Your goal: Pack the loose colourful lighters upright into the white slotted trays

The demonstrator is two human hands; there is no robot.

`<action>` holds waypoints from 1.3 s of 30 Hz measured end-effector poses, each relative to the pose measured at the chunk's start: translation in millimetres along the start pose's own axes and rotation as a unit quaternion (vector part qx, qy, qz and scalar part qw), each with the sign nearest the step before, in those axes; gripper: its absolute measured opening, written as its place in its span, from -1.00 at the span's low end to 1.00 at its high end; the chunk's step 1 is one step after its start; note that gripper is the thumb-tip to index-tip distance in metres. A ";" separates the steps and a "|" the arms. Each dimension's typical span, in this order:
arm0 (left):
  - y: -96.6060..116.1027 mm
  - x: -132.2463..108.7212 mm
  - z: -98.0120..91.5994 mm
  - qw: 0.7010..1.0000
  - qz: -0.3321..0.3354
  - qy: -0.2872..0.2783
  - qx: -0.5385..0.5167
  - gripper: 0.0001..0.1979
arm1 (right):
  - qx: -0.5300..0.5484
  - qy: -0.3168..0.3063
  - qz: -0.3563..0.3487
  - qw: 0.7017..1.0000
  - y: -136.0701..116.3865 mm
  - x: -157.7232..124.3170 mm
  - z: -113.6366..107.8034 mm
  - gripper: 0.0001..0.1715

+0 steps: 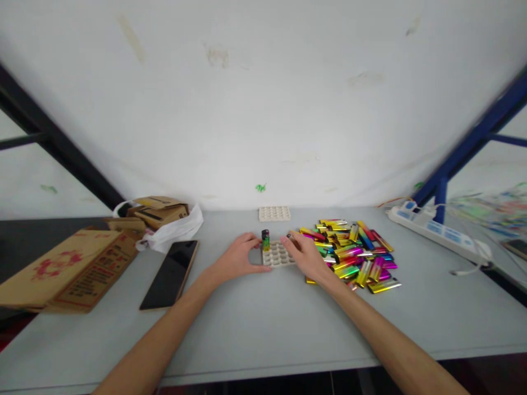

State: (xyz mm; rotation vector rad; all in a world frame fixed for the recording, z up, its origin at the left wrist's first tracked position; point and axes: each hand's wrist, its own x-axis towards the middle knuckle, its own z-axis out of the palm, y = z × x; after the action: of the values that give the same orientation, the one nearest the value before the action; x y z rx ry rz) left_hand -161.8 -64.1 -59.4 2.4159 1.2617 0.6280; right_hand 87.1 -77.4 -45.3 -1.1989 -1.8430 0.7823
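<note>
A small whitish tray (279, 257) with rows of round holes lies on the table between my hands. One green and yellow lighter (265, 241) with a black top stands upright in its back left corner. My left hand (241, 257) grips the tray's left side, thumb at the front corner and fingers near the standing lighter. Over the tray's right side, my right hand (304, 255) is closed in a pinch. The dark top of a lighter (289, 236) shows at its fingertips; the rest is hidden. Beside that hand spreads a pile of shiny coloured lighters (349, 252).
Against the wall lies a second holed tray (274, 213). At left are a dark phone (169, 274), a white plastic bag (175, 230), a small carton (158, 211) and a larger cardboard box (82, 266). A white power strip (440, 233) with cables runs along the right.
</note>
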 end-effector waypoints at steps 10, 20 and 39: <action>1.4 0.8 5.2 1.000 0.002 0.017 0.001 -0.43 | -0.135 0.035 -0.132 0.981 2.5 -0.6 1.0 -0.57; 2.5 0.7 3.3 1.000 0.004 0.012 0.000 -0.46 | -0.211 -0.043 -0.096 0.972 6.5 1.4 17.1 -0.69; -1.0 2.2 1.5 1.000 0.004 0.016 -0.005 -0.45 | -0.416 0.023 -0.063 0.907 7.3 6.9 -32.9 -0.68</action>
State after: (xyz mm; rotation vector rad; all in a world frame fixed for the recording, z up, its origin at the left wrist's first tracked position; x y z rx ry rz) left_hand -160.6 -61.9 -60.6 2.4136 1.2588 0.6766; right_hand 117.1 -65.8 -32.8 -1.5501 -2.2617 -0.1635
